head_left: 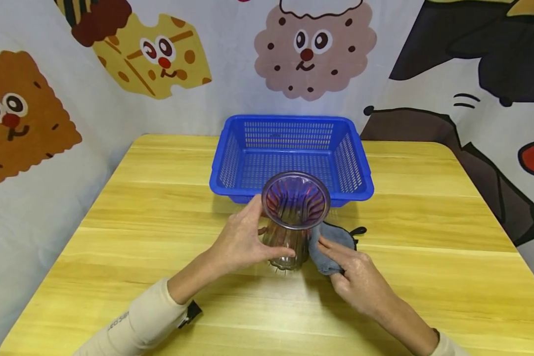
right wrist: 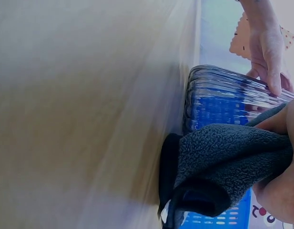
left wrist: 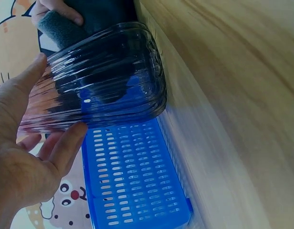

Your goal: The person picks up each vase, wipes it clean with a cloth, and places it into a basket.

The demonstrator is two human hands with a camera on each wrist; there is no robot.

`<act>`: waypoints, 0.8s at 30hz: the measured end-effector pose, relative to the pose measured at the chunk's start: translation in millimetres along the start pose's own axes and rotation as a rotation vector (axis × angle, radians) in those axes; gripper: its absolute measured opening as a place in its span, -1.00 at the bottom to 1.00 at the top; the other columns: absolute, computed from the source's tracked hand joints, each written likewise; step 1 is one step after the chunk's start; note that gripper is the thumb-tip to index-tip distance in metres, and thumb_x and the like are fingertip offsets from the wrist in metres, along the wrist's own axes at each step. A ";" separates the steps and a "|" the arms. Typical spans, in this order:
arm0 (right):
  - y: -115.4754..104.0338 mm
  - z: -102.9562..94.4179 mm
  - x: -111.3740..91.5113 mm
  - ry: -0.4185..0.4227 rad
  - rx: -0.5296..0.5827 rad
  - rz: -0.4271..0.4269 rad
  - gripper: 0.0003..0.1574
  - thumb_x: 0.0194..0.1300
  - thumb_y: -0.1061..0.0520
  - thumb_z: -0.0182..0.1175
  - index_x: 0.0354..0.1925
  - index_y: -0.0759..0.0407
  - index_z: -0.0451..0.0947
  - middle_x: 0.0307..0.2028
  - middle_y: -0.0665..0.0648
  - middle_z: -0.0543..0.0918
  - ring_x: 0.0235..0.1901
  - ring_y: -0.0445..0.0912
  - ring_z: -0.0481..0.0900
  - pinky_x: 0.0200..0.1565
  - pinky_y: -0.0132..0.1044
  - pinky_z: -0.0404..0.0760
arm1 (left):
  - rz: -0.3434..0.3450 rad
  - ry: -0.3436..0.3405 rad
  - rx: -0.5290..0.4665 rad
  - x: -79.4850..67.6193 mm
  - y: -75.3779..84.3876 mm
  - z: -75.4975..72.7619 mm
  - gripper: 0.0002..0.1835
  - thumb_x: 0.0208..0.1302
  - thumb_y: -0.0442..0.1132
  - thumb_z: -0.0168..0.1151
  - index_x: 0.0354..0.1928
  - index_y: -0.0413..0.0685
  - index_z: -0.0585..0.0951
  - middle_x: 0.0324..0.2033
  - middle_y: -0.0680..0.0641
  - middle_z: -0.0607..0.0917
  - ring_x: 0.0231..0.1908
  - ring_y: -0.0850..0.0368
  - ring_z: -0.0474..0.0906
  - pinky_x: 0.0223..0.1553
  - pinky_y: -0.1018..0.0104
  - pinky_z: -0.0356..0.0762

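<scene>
A clear, ribbed glass vase with a flared round rim stands near the middle of the table, in front of the basket. My left hand grips it from the left, thumb on the near side and fingers behind. On the other side, my right hand holds a grey fleecy cloth against the glass. The left wrist view shows thumb and fingers around the vase. Folds of the cloth, with its black edging, hide part of the vase in the right wrist view.
Directly behind the vase sits a blue perforated plastic basket, its inside partly hidden by the vase rim. The wooden table reaches back to a white cloth backdrop printed with cartoon food. A black strap end sticks out by the left sleeve.
</scene>
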State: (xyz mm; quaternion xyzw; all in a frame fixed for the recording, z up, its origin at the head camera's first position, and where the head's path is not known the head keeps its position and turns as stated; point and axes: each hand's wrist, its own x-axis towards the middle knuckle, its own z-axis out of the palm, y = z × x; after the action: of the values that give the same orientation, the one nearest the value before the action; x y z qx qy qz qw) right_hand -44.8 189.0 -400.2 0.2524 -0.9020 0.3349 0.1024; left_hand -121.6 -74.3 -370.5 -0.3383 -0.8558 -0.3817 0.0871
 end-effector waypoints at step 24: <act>5.3 -1.1 1.8 -0.087 -0.133 -0.046 -0.33 -0.04 0.42 0.13 0.13 0.38 0.64 0.15 0.28 0.64 0.07 0.15 0.64 -0.09 0.06 0.75 | 0.008 0.049 0.079 -2.2 8.3 3.3 0.22 -0.32 0.13 0.77 0.41 -0.12 0.32 0.14 -0.15 0.56 0.00 -0.02 0.62 0.02 0.09 0.70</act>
State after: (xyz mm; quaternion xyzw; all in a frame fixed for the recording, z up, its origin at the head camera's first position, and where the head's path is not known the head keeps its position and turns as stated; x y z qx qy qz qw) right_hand -49.1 192.4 -401.7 0.2798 -0.9199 0.2606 0.0871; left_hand -114.2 -69.1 -368.7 -0.3285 -0.8665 -0.3554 0.1227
